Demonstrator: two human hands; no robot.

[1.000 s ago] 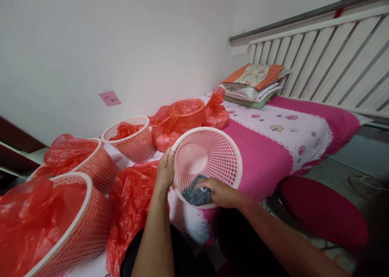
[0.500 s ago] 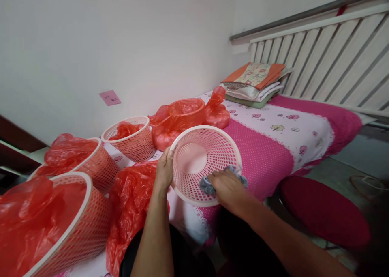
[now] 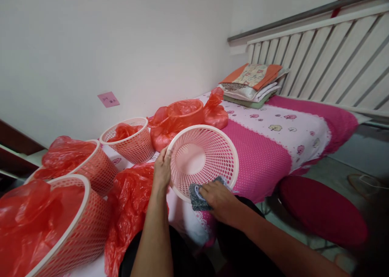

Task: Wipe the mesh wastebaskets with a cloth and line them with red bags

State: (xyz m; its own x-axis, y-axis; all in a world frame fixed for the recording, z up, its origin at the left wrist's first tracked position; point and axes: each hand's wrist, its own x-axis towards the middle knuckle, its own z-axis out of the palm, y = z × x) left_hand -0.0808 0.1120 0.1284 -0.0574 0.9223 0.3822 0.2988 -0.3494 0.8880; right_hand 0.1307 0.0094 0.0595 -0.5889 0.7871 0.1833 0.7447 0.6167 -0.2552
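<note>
My left hand (image 3: 162,170) grips the left rim of an empty pink plastic mesh basket (image 3: 203,157), tilted with its mouth toward me above the bed's edge. My right hand (image 3: 219,200) presses a grey-blue cloth (image 3: 197,196) against the basket's lower rim, fingers closed on the cloth. A loose red plastic bag (image 3: 130,208) lies just left of my left forearm.
Several pink baskets lined with red bags (image 3: 127,138) stand along the wall on the left. A bed with a pink patterned cover (image 3: 273,143) stretches right, with folded bedding (image 3: 253,83) at its far end. A dark red round stool (image 3: 322,212) stands on the floor at the right.
My right hand with the cloth came out of the basket's inside, went over the right rim, then slid back left along the lower rim. The basket dropped slightly; my left hand kept its hold.
</note>
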